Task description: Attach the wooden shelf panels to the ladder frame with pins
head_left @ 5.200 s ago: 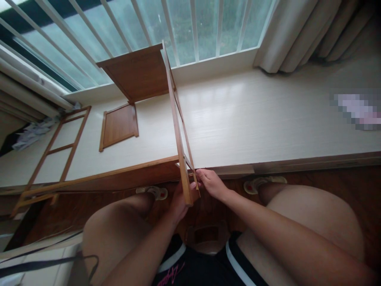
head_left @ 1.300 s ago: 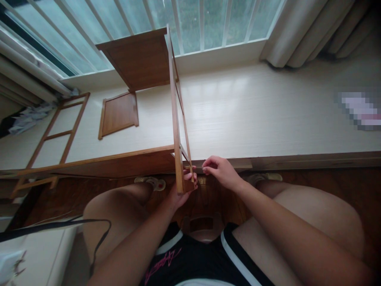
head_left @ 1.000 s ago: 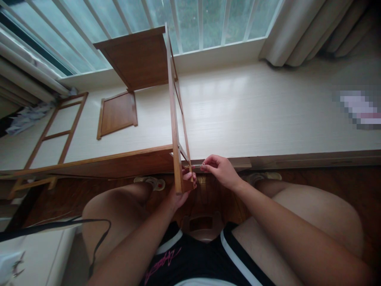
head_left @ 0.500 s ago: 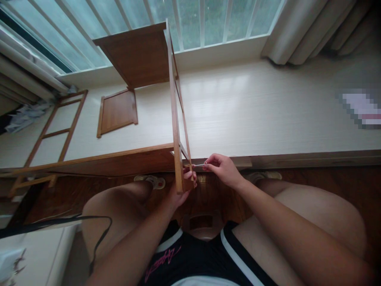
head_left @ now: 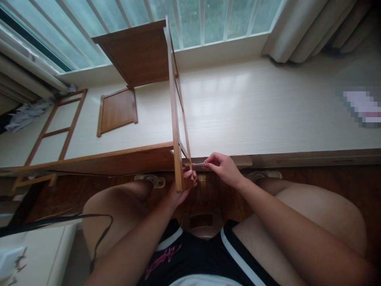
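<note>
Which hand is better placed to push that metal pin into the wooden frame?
The right hand, likely: its fingers pinch the metal pin, tip aimed at the wooden frame near its lower corner. The left hand grips that corner, steadying it.

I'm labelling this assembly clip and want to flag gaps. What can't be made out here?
Head view throughout.
Thin metal piece pinched in the right hand: too small to identify.
Left hand: its grip is partly hidden behind the wooden frame.
Patch on the ledge, far right: blurred out.
</note>
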`<action>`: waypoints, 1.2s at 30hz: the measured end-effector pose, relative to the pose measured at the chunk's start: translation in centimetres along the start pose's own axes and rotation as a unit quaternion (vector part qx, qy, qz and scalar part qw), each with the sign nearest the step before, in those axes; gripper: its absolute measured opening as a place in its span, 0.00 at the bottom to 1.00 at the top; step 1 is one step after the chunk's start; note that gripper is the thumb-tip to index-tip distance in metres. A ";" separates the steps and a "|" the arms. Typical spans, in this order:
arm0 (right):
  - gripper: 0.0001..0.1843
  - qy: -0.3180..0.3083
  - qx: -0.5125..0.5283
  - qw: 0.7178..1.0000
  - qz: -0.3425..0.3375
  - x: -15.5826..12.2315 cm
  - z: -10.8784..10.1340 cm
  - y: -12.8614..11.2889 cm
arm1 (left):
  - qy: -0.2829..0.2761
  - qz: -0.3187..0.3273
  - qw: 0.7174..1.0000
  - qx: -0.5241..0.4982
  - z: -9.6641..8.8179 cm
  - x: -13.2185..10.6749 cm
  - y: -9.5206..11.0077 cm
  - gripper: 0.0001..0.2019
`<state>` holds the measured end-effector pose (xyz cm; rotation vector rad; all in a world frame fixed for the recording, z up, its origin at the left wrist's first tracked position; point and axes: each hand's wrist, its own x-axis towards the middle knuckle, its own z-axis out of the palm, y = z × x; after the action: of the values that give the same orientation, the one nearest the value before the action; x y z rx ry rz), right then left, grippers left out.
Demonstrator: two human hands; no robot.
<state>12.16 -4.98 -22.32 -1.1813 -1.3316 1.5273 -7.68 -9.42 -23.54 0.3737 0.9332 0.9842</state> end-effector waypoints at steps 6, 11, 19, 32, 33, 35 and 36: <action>0.07 0.000 -0.018 1.000 -0.007 0.1 -0.1 0.1 | -0.001 0.003 1.000 0.004 0.0 0.1 0.0 0.17; 0.08 0.000 -0.016 1.000 -0.011 0.2 -0.2 0.2 | -0.005 0.024 0.999 0.024 -0.3 0.2 -0.3 0.18; 0.07 0.019 0.015 0.999 -0.040 0.2 0.2 1.7 | -0.001 0.042 0.997 0.063 -0.6 0.2 -0.3 0.20; 0.09 0.031 -0.032 0.997 -0.067 -0.1 0.6 2.1 | 0.004 0.034 0.992 0.119 -1.9 0.5 0.0 0.20; 0.10 0.028 -0.024 0.998 -0.054 -0.1 0.6 2.2 | 0.004 0.033 0.992 0.119 -1.9 0.5 0.0 0.20; 0.11 0.026 -0.003 0.999 -0.022 -0.1 0.6 2.3 | 0.005 0.031 0.993 0.115 -1.9 0.6 0.0 0.21; 0.11 0.029 0.006 1.000 -0.008 -0.1 0.6 2.4 | 0.009 0.032 0.993 0.111 -1.9 0.6 0.0 0.21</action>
<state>11.64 -5.55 -24.62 -1.1953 -1.2885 1.4775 -9.11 -9.16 -24.93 0.5853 1.0548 0.9454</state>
